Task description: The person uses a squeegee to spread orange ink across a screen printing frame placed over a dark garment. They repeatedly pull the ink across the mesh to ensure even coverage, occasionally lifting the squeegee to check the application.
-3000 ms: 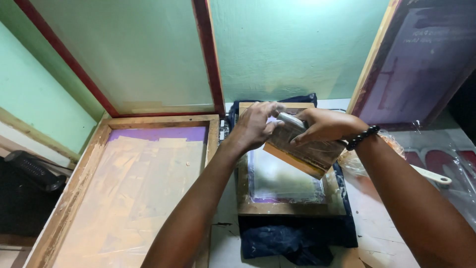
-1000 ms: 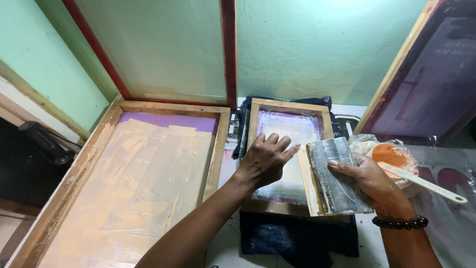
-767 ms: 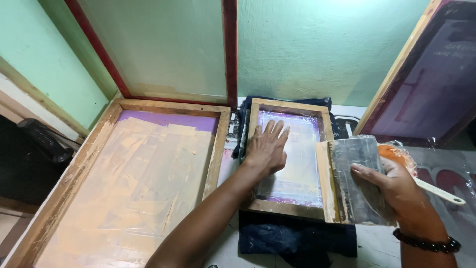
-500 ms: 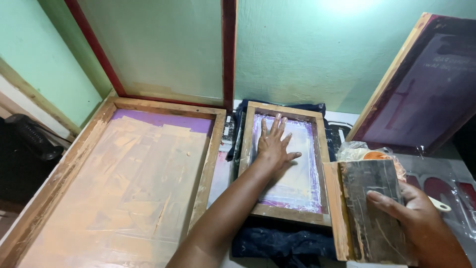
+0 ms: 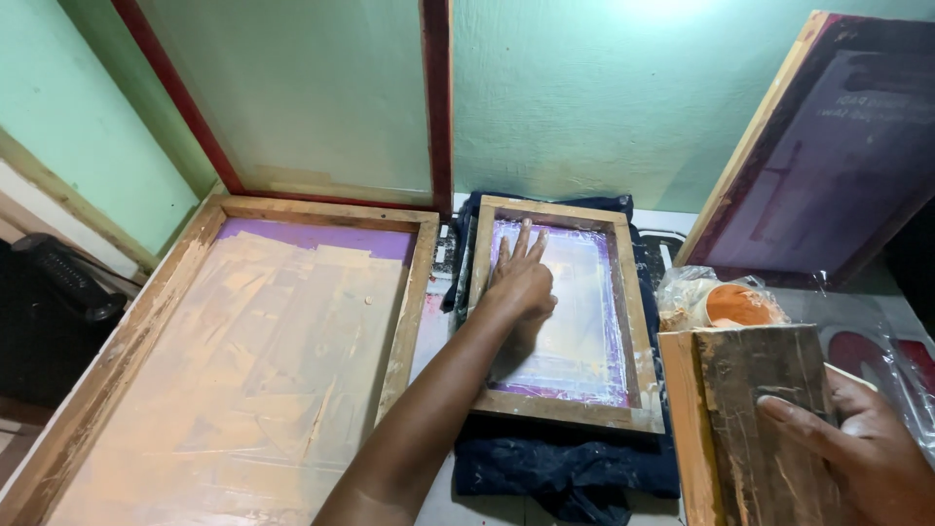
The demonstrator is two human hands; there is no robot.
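My left hand (image 5: 521,278) lies flat, fingers spread, on the mesh of a small wooden screen frame (image 5: 565,409). That frame sits on a dark blue cloth (image 5: 555,472). My right hand (image 5: 862,443) grips a broad wooden squeegee (image 5: 745,419) at the lower right, off to the side of the small frame. Just behind the squeegee a plastic-wrapped tub of orange ink (image 5: 735,304) rests on the table.
A large wooden screen frame (image 5: 243,341) with purple-edged mesh lies flat on the left. Two red-framed screens (image 5: 436,107) lean against the green wall. A dark screen (image 5: 838,156) leans at the right. A black object (image 5: 54,292) sits at far left.
Both hands held the squeegee over the small frame. Then my right hand carried it off to the lower right, while my left hand slid up and flattened onto the mesh.
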